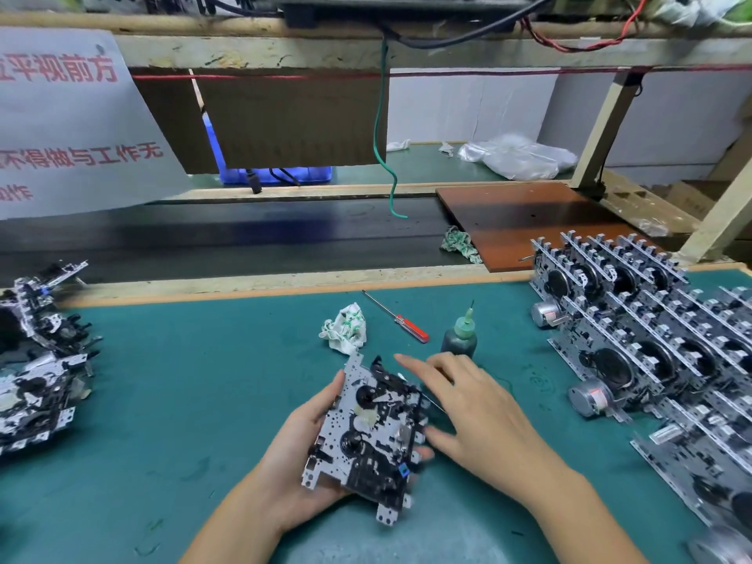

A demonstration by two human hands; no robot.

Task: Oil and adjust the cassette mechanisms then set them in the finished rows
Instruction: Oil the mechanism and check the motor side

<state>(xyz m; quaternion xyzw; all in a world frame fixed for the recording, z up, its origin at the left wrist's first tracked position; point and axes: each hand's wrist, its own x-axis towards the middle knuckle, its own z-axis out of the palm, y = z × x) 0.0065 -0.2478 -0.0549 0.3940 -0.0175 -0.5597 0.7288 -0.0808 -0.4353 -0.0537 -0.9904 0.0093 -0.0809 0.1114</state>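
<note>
At the far left of the worktop (171, 384) lies a loose heap of cassette mechanisms (36, 372), which I take to be the ones not yet oiled; a good number seem left.

In the middle, the left hand (309, 453) cradles one mechanism (368, 433) from beneath, thumb on its left edge and fingers curled under, holding it tilted above the worktop. The right hand (480, 417) hovers at the mechanism's right edge with fingers straight and spread, gripping nothing; a thin rod shows just beneath it, but I cannot tell what it is. This unit looks mid-adjustment.

Behind the hands sit a crumpled rag (345, 328), a red-handled screwdriver (396, 317) and a small oil bottle (460, 335), upright with its needle tip on; its dark body hides how full it is.

On the right, finished rows (635, 315) of mechanisms stand upright, packed close, several rows deep, so much appears done.

At the back, a blue bin (276, 175) is mostly hidden, its contents unseen.
</note>
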